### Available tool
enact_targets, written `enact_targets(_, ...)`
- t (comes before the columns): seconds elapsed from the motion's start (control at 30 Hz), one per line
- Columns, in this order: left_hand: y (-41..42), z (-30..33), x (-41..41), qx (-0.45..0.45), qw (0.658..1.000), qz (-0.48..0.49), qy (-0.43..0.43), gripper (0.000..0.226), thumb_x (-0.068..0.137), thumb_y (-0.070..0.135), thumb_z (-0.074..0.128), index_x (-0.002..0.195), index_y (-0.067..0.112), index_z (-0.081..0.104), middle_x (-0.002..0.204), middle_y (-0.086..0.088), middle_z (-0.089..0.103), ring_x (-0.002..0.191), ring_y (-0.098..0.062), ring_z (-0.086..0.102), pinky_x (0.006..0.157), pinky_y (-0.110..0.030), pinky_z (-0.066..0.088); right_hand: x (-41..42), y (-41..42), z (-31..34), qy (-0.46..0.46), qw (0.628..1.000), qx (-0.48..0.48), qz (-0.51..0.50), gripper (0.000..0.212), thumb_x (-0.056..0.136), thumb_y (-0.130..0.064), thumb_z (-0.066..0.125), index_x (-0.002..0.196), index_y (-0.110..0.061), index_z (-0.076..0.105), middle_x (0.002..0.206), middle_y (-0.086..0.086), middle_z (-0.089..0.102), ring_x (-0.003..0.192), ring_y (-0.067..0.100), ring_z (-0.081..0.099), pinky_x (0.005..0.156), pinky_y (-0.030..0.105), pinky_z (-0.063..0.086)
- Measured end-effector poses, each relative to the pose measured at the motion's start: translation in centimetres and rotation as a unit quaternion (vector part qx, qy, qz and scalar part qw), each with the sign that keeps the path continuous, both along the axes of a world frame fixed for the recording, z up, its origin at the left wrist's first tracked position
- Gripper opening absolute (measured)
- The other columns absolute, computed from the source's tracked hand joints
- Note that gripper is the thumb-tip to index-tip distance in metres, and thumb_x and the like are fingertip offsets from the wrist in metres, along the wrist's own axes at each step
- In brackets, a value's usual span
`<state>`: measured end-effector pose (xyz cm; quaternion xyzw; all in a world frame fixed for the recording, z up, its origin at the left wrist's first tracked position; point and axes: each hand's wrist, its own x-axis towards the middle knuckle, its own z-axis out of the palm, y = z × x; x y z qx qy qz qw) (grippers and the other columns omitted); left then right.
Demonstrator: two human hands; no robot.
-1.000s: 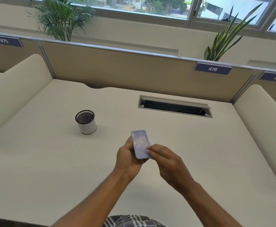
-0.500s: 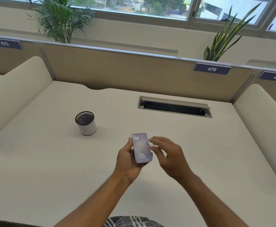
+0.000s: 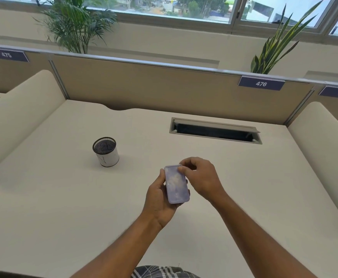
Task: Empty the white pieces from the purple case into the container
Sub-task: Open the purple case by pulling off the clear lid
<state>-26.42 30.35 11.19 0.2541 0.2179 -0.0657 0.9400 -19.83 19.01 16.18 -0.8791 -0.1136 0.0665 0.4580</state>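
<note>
A flat purple case [image 3: 176,184] with pale contents showing through its lid lies in my left hand [image 3: 157,199], held above the desk, lid closed. My right hand [image 3: 201,177] is at the case's far right corner, its thumb and fingertips pinching the lid's edge. The container [image 3: 106,152], a small white cylinder with a dark mesh rim, stands upright on the desk to the left of and beyond my hands. No white pieces are visible outside the case.
The cream desk [image 3: 63,197] has padded dividers on the left [image 3: 17,115] and right [image 3: 324,149]. A cable slot [image 3: 215,130] with its flap open is set into the desk at the back. Behind it runs a tan partition [image 3: 154,87].
My right hand left the case's near edge, opened briefly, then reached to the far corner and pinched the lid. The left hand turned the case a little flatter.
</note>
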Motion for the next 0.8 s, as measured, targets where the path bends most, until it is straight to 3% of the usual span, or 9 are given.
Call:
enact_targets(0.23, -0.1, 0.0, 0.3, 0.008, 1.000, -0.004, 0.010, 0.047, 0.101, 0.049, 0.045, 0.122, 0.013, 0.067, 0.107, -0.014, 0.071, 0.093, -0.030, 0.066, 0.082, -0.043, 0.055, -0.3, -0.2, -0.3, -0.095, 0.995, -0.016, 0.007, 0.011, 0.092, -0.025, 0.066, 0.097, -0.016, 0.070, 0.092, -0.005, 0.065, 0.078, 0.008, 0.060, 0.070, 0.013, 0.050)
enact_targets(0.33, 0.0, 0.1, 0.3, 0.012, 1.000, -0.003, 0.011, 0.047, 0.101, 0.049, 0.046, 0.122, 0.013, 0.067, 0.108, -0.014, 0.071, 0.093, -0.030, 0.066, 0.083, -0.044, 0.054, -0.1, -0.2, -0.3, -0.101, 0.995, -0.024, 0.013, 0.012, 0.092, -0.024, 0.065, 0.100, -0.016, 0.069, 0.095, -0.005, 0.065, 0.081, 0.010, 0.060, 0.075, 0.021, 0.054)
enact_targets(0.47, 0.1, 0.1, 0.2, 0.016, 1.000, 0.001, 0.010, 0.047, 0.101, 0.047, 0.044, 0.122, 0.012, 0.066, 0.107, -0.012, 0.075, 0.094, -0.030, 0.071, 0.085, -0.042, 0.057, 0.3, 0.2, 0.3, -0.103, 0.992, -0.061, 0.049, 0.022, 0.096, -0.020, 0.060, 0.117, -0.020, 0.067, 0.113, -0.003, 0.064, 0.097, 0.010, 0.059, 0.089, 0.028, 0.054)
enact_targets(0.6, 0.1, 0.2, 0.1, 0.008, 1.000, -0.015, 0.009, 0.050, 0.104, 0.045, 0.035, 0.112, 0.014, 0.074, 0.104, -0.011, 0.077, 0.088, -0.027, 0.076, 0.082, -0.039, 0.060, 0.9, 1.5, 1.5, -0.066, 0.976, -0.126, 0.163, 0.029, 0.098, -0.015, 0.053, 0.123, -0.026, 0.065, 0.129, -0.004, 0.054, 0.116, 0.012, 0.045, 0.096, 0.024, 0.044)
enact_targets(0.7, 0.0, 0.4, 0.0, 0.020, 1.000, -0.013, 0.004, 0.048, 0.105, 0.043, 0.034, 0.106, 0.015, 0.072, 0.095, -0.010, 0.079, 0.080, -0.024, 0.077, 0.077, -0.038, 0.061, 1.4, 2.3, 2.3, -0.031, 0.965, -0.159, 0.207, 0.024, 0.099, -0.017, 0.052, 0.114, -0.024, 0.069, 0.126, -0.003, 0.055, 0.112, 0.014, 0.049, 0.091, 0.025, 0.046)
enact_targets(0.8, 0.2, 0.3, 0.1, 0.035, 0.999, -0.011, 0.008, 0.045, 0.105, 0.042, 0.033, 0.109, 0.015, 0.068, 0.093, -0.009, 0.079, 0.078, -0.023, 0.077, 0.077, -0.037, 0.061, 1.4, 2.7, 2.6, 0.001, 0.971, -0.134, 0.199, 0.020, 0.099, -0.016, 0.051, 0.106, -0.019, 0.069, 0.119, -0.002, 0.059, 0.105, 0.017, 0.055, 0.088, 0.027, 0.050)
